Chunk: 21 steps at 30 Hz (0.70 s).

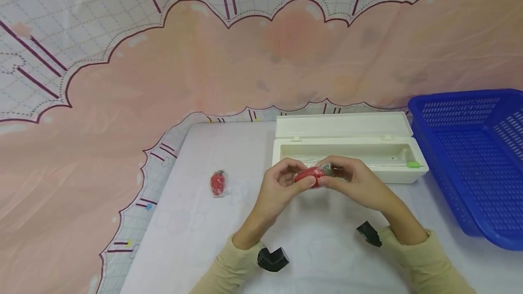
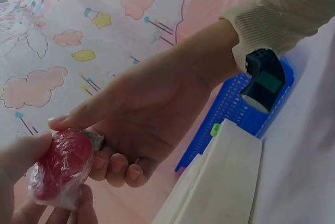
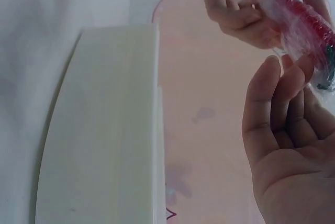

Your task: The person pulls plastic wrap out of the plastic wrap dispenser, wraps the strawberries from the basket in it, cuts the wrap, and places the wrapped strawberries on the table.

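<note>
You hold the red wrapped piece (image 1: 310,175) between both hands, a little above the bench (image 1: 204,221) and just in front of the open white box (image 1: 347,158). Its long axis lies left to right, so each hand takes one end. Your left hand (image 1: 282,185) pinches the left end with thumb and fingers (image 2: 21,156); your right hand (image 1: 355,180) pinches the right end, where the film is twisted. Both hands are equally near. A second wrapped piece (image 1: 218,183) lies well apart, on your left
</note>
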Motion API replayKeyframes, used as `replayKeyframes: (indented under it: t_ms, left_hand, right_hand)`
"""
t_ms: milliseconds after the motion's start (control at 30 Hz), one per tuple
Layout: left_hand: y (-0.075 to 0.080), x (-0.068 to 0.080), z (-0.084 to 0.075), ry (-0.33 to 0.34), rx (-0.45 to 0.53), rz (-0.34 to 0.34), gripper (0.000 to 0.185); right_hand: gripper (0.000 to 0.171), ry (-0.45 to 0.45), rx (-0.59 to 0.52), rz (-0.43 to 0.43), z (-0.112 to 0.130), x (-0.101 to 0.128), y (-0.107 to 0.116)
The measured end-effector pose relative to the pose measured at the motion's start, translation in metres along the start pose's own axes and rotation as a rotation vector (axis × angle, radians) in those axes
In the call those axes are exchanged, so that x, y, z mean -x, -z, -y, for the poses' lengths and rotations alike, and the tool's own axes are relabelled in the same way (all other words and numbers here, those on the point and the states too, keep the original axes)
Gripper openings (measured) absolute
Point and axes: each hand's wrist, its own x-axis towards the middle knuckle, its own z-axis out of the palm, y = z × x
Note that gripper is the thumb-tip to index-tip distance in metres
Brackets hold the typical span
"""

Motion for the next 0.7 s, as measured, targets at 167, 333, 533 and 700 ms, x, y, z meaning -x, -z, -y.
replayKeyframes:
  t_ms: [167,333,533,700]
  left_hand:
    - [0.0021,-0.0002,-0.0003,0.033,0.025,0.006,0.026]
    - [0.0028,-0.0003,-0.0003,0.041,0.019,-0.012,0.023]
    - [0.0025,-0.0007,-0.0005,0.050,-0.010,-0.009,0.022]
    - [0.0014,0.0002,-0.0018,0.081,-0.060,0.018,0.026]
  right_hand:
    - [0.014,0.047,-0.032,-0.011,-0.0023,-0.0010,0.0031]
    - [0.014,0.084,-0.064,-0.060,-0.0028,-0.0012,0.0034]
    - [0.019,0.073,-0.079,-0.092,-0.0015,0.0002,0.0048]
    - [0.022,0.033,-0.077,-0.102,-0.0003,0.0014,0.0062]
